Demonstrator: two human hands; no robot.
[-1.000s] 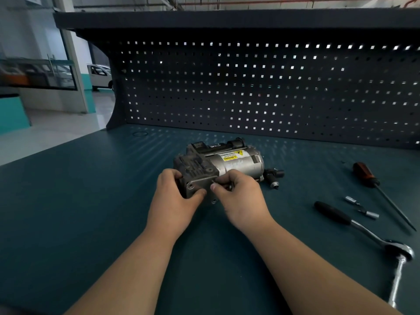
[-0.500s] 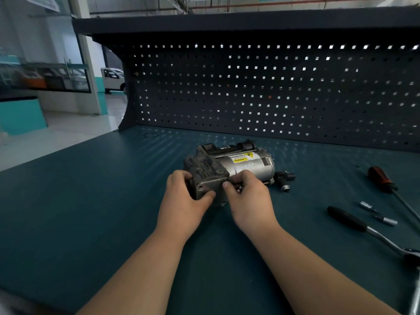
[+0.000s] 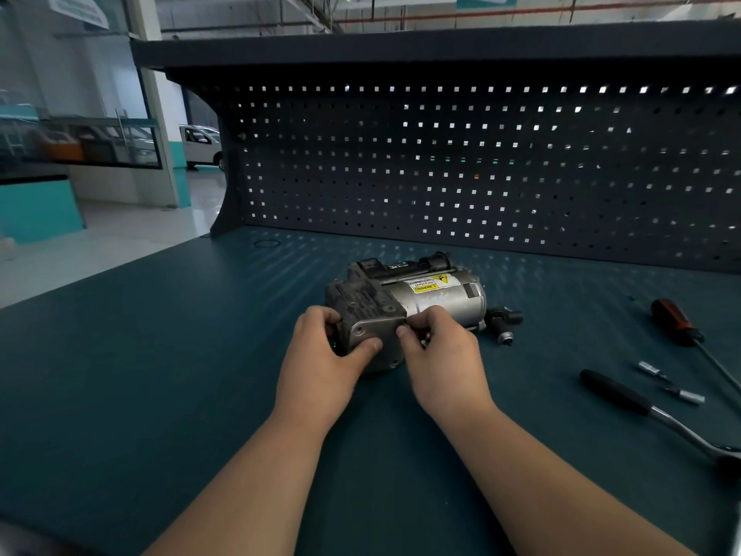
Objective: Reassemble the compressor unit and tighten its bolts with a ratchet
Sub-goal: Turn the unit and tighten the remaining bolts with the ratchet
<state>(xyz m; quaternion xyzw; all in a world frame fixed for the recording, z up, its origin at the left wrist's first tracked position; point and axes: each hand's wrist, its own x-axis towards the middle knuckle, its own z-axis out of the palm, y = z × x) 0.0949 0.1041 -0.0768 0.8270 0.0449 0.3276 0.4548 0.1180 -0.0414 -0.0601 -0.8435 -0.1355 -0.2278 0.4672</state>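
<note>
Compressor unit [image 3: 417, 300] lying on its side near the middle of the dark green worktop [image 3: 160, 375], in front of the pegboard [image 3: 481, 174]. Its dark end block faces the person and its silver motor can, with a yellow warning label, points away to the right.

The left hand [image 3: 320, 359] has its grip closed round the left side of the end block, with the thumb pressed on the block's near face to steady it. The right hand [image 3: 445, 355] pinches a small bright piece, probably a bolt [image 3: 424, 339], at the block's right edge. How far the piece is seated is hidden by the fingers.

The step in hand appears to be starting a bolt by finger, with reassembly only partly done. The ratchet [image 3: 641, 411], two sockets [image 3: 673, 385] and the screwdriver [image 3: 677, 323] lie untouched, well apart to the right.

The next move probably calls for threading the bolt squarely, then reaching right for the ratchet while the left hand braces the unit.
</note>
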